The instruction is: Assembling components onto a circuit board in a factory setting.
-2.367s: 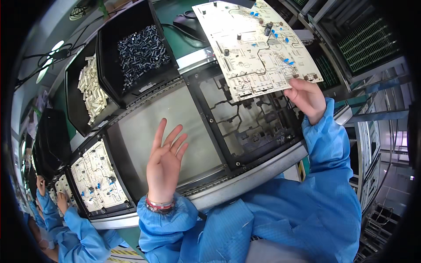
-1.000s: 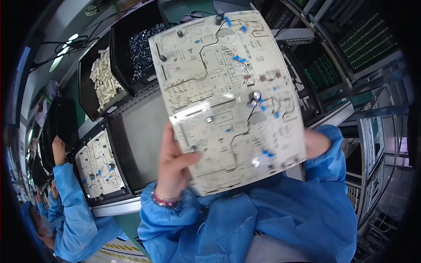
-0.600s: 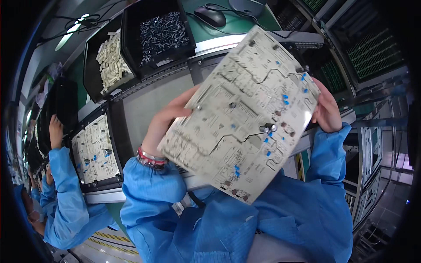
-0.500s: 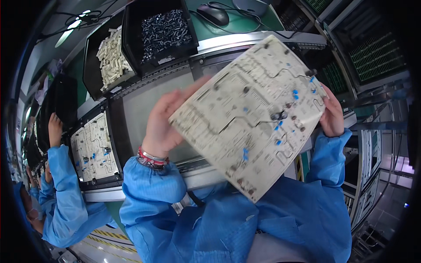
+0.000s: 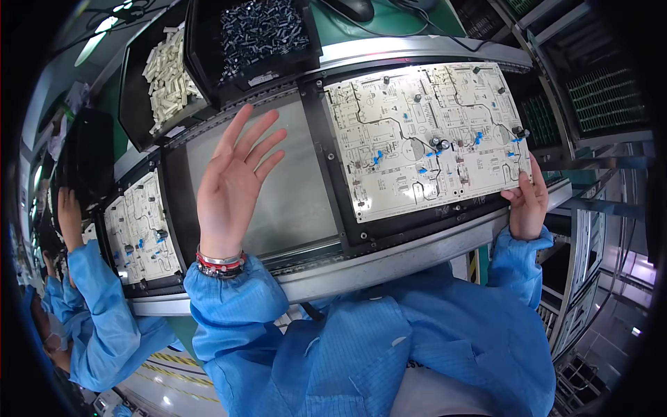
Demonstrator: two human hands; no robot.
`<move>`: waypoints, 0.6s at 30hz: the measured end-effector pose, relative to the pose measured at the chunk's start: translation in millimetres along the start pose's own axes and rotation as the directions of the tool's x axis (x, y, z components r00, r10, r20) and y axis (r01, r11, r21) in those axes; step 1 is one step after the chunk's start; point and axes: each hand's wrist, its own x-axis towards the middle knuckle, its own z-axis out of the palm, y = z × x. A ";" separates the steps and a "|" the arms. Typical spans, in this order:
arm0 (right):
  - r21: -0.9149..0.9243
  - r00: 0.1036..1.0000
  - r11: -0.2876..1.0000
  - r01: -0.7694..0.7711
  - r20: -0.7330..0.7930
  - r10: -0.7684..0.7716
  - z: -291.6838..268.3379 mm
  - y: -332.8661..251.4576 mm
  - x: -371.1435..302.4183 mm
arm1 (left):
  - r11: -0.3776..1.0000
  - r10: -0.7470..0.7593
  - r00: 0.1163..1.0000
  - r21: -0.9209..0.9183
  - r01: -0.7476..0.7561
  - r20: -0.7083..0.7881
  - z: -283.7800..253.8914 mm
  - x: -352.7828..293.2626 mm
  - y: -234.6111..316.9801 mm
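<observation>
A white circuit board (image 5: 424,170) with blue and black components lies flat in a black carrier frame (image 5: 351,229) to the right. My right hand (image 5: 529,201) is closed at the board's lower right corner, its fingers bent over the edge. My left hand (image 5: 235,177), with bracelets at the wrist, is raised palm up over the grey belt area (image 5: 292,194) between two frames. Its fingers are spread and hold nothing, and it is apart from the board.
Two black bins hold white parts (image 5: 170,83) and small dark parts (image 5: 260,35) behind the line. Another populated board (image 5: 142,233) sits in a frame at left, near a co-worker's hand (image 5: 69,215). A metal rail (image 5: 389,260) runs along the front. Racks stand at right.
The circuit board went from tilted in both hands to lying flat in the black frame. My left hand let go and moved left, opening; my right hand stays at the board's right edge.
</observation>
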 end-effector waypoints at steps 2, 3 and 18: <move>-0.019 1.000 1.000 -0.013 -0.004 0.013 5.1 -1.9 -3.5 | 0.999 0.005 1.000 0.032 -0.005 0.002 0.7 -2.0 0.0; -0.029 1.000 0.999 -0.016 -0.002 0.016 6.7 -3.8 -2.5 | 0.998 0.023 1.000 0.062 -0.023 -0.001 2.0 -2.6 -0.3; -0.899 0.920 0.226 0.375 0.332 -0.208 0.4 -14.8 8.6 | 0.164 -0.039 0.828 0.821 -0.547 0.560 48.1 -18.0 -39.7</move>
